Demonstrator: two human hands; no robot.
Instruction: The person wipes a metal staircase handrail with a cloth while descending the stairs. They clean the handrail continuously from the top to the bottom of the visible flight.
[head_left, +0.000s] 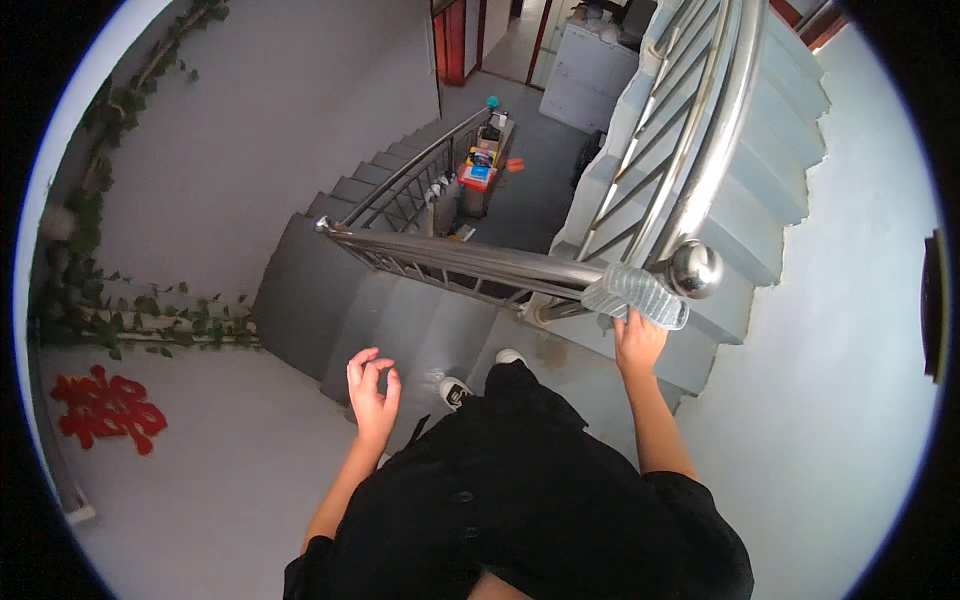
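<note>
In my right hand (640, 346) is a flat grey-and-white striped cloth or pad (637, 296). It lies over the stainless-steel handrail (480, 253) where this meets the post with a shiny metal ball (694, 268). My fingertips are hidden beneath its near edge. Holding nothing, my left hand (373, 394) hangs in the air above the grey steps (375, 322), its fingers loosely curled and apart.
Behind the rail a stairwell drops to a lower floor with a white cabinet (587, 75) and boxes (480, 169). Stairs (739, 217) rise on the right beside a curved rail (720, 150). Ivy (172, 326) and a red wall decoration (109, 410) are at left.
</note>
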